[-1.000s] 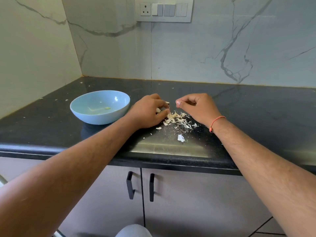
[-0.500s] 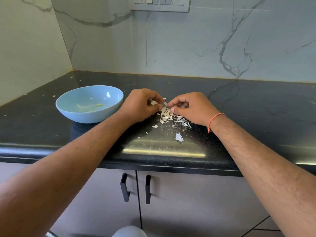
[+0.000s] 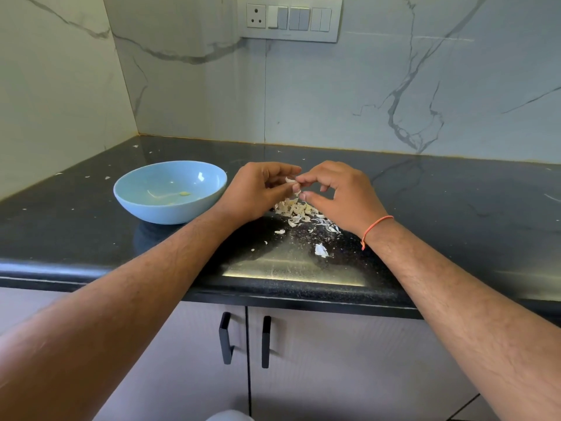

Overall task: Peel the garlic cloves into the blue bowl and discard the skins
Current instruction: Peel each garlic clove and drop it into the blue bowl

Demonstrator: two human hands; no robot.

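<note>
A pale blue bowl (image 3: 170,191) stands on the black counter to the left, with a few small pale bits inside. Just right of it my left hand (image 3: 258,191) holds a garlic clove (image 3: 290,180) between thumb and fingers, raised a little above the counter. My right hand (image 3: 337,192) meets it from the right, its fingertips pinching the clove's papery skin. Most of the clove is hidden by the fingers. A heap of garlic skins (image 3: 299,211) lies on the counter directly beneath both hands.
Stray skin flakes (image 3: 321,250) lie nearer the counter's front edge (image 3: 288,294). Marble walls close the back and left. A socket and switch panel (image 3: 290,18) is on the back wall. Two cabinet door handles (image 3: 226,337) are below.
Both hands have lifted off the skin heap and come together, fingertips now meeting on the clove. The camera view has shifted slightly.
</note>
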